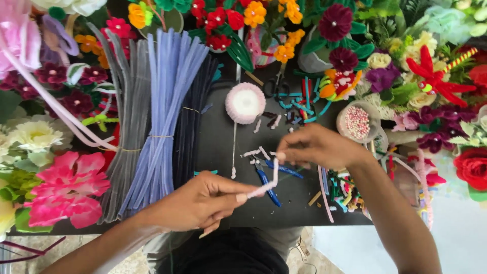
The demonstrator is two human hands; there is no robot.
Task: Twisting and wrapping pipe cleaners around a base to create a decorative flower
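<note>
A short pale pink pipe cleaner piece is stretched between my two hands above the black table. My left hand pinches its lower end. My right hand pinches its upper end, fingers closed on it. Under the piece lie blue-handled cutters. Small pink cut bits are scattered close by.
Bundles of grey, light blue and dark pipe cleaners lie at left. A pink round spool sits at centre back, a bowl of small beads at right. Handmade flowers ring the table: a big pink one, a red rose.
</note>
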